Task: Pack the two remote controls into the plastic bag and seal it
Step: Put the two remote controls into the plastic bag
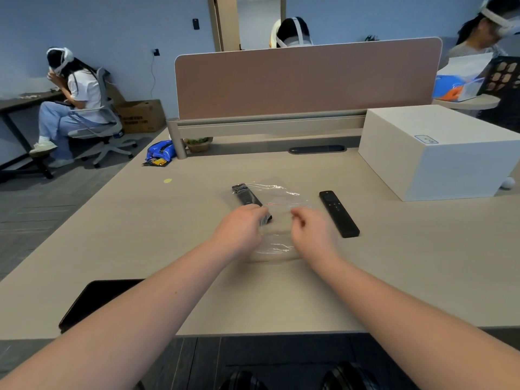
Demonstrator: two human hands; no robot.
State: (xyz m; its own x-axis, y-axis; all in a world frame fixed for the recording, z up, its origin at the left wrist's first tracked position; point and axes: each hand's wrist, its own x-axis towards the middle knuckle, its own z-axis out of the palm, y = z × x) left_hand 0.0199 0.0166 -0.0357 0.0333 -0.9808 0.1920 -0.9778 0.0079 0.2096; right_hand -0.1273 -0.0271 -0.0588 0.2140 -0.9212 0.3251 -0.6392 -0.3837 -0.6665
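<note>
Left hand (241, 227) curled over near end of wrapped remote (247, 197), fingers closed on it and on plastic bag (277, 220). Right hand (311, 230) pinching bag's edge, fingers bent (grip partly hidden). Clear, crinkled film, red seal line. Bare black remote (338, 213) just right of bag, flat on desk (281, 291). No legible writing.

Both bare forearms extended; left hand (242, 228) grip curled closed, right hand (312, 230) fingers pinched.
</note>
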